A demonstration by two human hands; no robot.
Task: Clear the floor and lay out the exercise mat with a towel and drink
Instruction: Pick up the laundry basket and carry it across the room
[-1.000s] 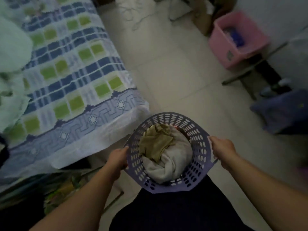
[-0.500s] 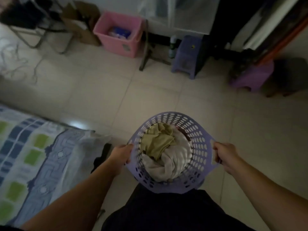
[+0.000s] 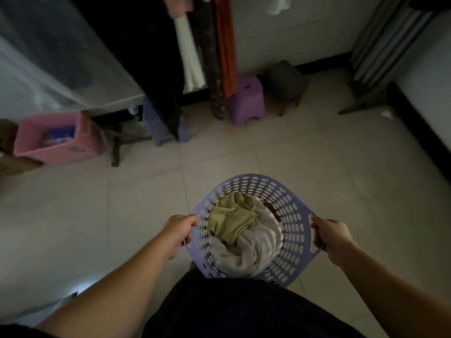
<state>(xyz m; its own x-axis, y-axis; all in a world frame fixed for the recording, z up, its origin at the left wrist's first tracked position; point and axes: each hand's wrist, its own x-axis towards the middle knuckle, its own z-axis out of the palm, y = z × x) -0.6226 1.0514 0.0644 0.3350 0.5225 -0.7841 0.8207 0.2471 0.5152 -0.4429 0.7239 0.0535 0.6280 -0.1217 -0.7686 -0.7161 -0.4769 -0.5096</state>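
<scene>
Purple plastic laundry basket [image 3: 290, 206] hangs in front of my body, above the tiled floor [image 3: 122, 203], with olive and pale cloth [image 3: 244, 235] piled inside. My left hand [image 3: 179, 231] and right hand [image 3: 329, 234] have their fingers curled tight on opposite rim handles. I judge it best to keep it level, carry it toward the wall by the purple stool [image 3: 247, 98], and set it down gently.
</scene>
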